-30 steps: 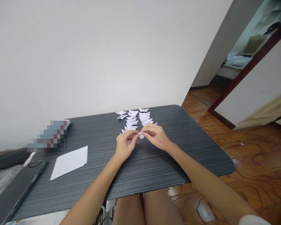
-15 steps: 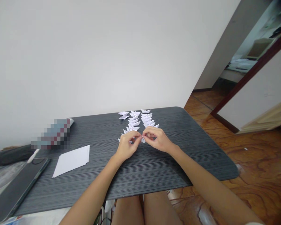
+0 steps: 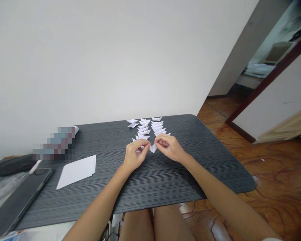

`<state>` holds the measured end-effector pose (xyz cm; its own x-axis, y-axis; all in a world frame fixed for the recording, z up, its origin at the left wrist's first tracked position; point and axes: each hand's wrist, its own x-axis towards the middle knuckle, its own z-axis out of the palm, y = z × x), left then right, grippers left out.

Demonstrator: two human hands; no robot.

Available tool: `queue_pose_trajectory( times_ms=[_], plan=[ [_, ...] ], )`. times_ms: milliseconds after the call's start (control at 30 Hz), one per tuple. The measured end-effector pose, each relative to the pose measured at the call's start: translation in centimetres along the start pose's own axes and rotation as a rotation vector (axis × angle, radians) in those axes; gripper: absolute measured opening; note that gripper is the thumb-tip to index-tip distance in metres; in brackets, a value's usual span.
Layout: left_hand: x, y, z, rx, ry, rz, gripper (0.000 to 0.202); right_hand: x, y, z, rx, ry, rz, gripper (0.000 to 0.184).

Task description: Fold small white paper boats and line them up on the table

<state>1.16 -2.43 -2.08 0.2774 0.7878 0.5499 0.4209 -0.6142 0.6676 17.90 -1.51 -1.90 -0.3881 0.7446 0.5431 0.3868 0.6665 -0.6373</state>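
Observation:
Between my two hands is a small folded white paper (image 3: 153,148), its sides spread into a shallow V. My left hand (image 3: 137,153) pinches its left corner between thumb and fingertips. The opposite corner is gripped the same way by my right hand (image 3: 171,147). Just beyond my hands stand several white paper boats in rows, a left group (image 3: 143,131) and a right group (image 3: 157,126). My left hand partly covers the nearest boats on its side. Two more boats (image 3: 132,123) lie at the far left of the rows.
White paper sheets (image 3: 76,171) lie on the dark table (image 3: 190,187), left of my arms. A dark phone-like slab (image 3: 21,204) and a blurred-out object (image 3: 57,144) are along the left edge. A white wall (image 3: 140,60) rises behind the table.
My hands have moved slightly apart, and the folded paper between them has opened wider into a V. The boats and sheets stay where they were.

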Motion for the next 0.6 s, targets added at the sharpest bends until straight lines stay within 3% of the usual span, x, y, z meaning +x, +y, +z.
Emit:
queue_pose_trajectory(
  times_ms=[167, 367, 500, 600],
  plan=[
    [-0.06, -0.24, 0.14, -0.080, 0.055, -0.077, 0.012, -0.03, 0.12, 0.11, 0.051, 0.043, 0.046, 0.005],
    [-0.29, -0.29, 0.54, -0.153, 0.149, -0.096, 0.010, -0.39, 0.24, 0.68, 0.287, -0.003, 0.152, 0.012],
    [-0.38, -0.02, 0.53, -0.164, 0.167, -0.052, 0.009, -0.28, 0.00, 0.63, 0.349, -0.018, 0.080, 0.020],
    [-0.40, 0.22, 0.43, -0.148, 0.173, -0.029, 0.010, -0.16, -0.14, 0.49, 0.332, 0.002, 0.035, 0.016]
  ],
)
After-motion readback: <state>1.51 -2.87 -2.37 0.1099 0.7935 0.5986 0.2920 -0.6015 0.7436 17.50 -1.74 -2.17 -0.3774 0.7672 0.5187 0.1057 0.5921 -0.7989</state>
